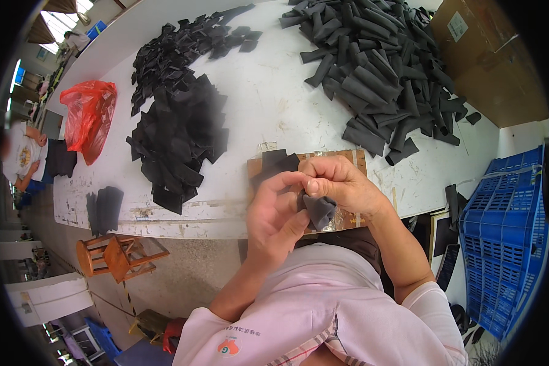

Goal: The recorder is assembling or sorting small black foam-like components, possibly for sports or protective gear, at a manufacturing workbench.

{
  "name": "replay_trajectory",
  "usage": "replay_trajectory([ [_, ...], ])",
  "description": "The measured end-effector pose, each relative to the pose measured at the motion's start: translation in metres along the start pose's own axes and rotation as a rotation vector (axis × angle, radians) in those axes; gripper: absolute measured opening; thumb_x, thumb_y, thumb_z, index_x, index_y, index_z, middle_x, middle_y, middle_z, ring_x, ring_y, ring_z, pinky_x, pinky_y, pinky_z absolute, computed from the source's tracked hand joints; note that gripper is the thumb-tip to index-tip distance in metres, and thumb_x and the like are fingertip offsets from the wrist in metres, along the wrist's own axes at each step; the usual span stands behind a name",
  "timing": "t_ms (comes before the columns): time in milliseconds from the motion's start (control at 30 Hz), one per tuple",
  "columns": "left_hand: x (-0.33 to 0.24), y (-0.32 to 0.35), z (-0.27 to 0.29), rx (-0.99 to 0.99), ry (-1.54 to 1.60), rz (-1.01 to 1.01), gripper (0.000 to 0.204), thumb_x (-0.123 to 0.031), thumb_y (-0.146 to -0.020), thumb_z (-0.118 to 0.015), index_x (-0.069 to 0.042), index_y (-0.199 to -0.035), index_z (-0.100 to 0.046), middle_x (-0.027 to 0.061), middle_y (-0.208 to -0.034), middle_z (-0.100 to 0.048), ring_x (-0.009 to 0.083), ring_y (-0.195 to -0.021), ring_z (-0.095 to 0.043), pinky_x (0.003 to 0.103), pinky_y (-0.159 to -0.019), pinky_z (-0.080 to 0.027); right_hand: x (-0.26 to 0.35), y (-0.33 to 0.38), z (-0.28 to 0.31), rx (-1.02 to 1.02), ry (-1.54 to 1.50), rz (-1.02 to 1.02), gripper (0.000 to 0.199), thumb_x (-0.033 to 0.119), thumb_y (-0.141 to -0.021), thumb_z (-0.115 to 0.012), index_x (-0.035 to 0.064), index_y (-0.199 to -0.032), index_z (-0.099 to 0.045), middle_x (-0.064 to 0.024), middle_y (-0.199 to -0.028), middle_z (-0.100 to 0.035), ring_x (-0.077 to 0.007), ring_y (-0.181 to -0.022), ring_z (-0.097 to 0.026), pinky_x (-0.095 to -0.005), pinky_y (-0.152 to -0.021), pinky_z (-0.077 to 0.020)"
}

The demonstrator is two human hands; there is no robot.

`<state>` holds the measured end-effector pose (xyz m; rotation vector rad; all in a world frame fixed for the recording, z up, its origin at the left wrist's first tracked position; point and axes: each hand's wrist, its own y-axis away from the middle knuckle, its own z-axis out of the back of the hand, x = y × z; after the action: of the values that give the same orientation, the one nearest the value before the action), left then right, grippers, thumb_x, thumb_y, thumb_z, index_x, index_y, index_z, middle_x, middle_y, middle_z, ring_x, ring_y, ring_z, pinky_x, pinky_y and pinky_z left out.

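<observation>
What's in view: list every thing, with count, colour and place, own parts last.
Table: one, white, under the piles
Flat pieces: many, black, piled on the table's left
Short stack: one, dark grey, table's near left edge
Rolled pieces: many, dark grey, piled far right
Carton: one, brown, right of that pile
Bag: one, red, table's left edge
Board: one, brown, beneath the hands
Crates: count unclear, blue, right
Stool: at least one, brown, floor at left
Co-worker: at least one, white top, far left
Held piece: one, dark grey, in both hands
Shirt: one, pale, lower middle
Left hand: one, bare, centre
Right hand: one, bare, centre
</observation>
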<state>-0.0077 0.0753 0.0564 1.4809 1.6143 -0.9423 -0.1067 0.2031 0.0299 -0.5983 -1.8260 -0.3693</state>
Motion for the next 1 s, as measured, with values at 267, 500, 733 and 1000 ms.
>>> replay_trajectory([
  [267,0.037,-0.002,0.011,-0.305,-0.158,-0.01,0.032,-0.005,-0.081,-0.056,-0.001,-0.111,-0.045,0.0051,-0.093,-0.055,0.0073,-0.079,-0.049,0.017,-0.063,-0.04,-0.042,0.0,0.01,-0.122,-0.109,-0.178,0.024,0.027,-0.085,-0.054,0.0055,-0.075,-0.053,0.0049,-0.064,-0.047,-0.0047,-0.058,-0.041,-0.0192,-0.052,-0.0354],
  [500,0.026,-0.016,0.021,-0.126,-0.529,-0.429,0.013,-0.007,-0.079,-0.06,-0.001,-0.09,-0.058,0.0086,-0.098,-0.057,0.0173,-0.09,-0.051,0.029,-0.084,-0.038,0.001,0.005,-0.003,-0.371,0.568,0.11,0.022,0.022,-0.078,-0.059,0.0012,-0.075,-0.053,-0.0046,-0.066,-0.049,-0.013,-0.064,-0.049,-0.0237,-0.057,-0.0414],
  [733,0.038,0.003,0.027,-0.249,-0.146,-0.291,0.005,-0.002,-0.079,-0.058,-0.001,-0.084,-0.058,0.0137,-0.096,-0.058,0.0176,-0.09,-0.053,0.032,-0.084,-0.041,0.006,0.013,-0.014,-0.141,1.409,0.315,0.018,0.011,-0.061,-0.064,0.004,-0.071,-0.051,-0.0059,-0.068,-0.049,-0.023,-0.067,-0.052,-0.0328,-0.051,-0.0424],
  [1000,0.009,-0.027,0.005,0.008,-0.255,-0.169,0.014,0.0,-0.072,-0.064,0.0,-0.085,-0.059,0.0094,-0.089,-0.057,0.0149,-0.081,-0.054,0.026,-0.074,-0.043,0.002,0.017,-0.013,-0.227,1.119,0.374,0.012,0.011,-0.069,-0.061,0.0034,-0.072,-0.053,-0.0081,-0.067,-0.053,-0.0258,-0.065,-0.054,-0.0367,-0.054,-0.0436],
])
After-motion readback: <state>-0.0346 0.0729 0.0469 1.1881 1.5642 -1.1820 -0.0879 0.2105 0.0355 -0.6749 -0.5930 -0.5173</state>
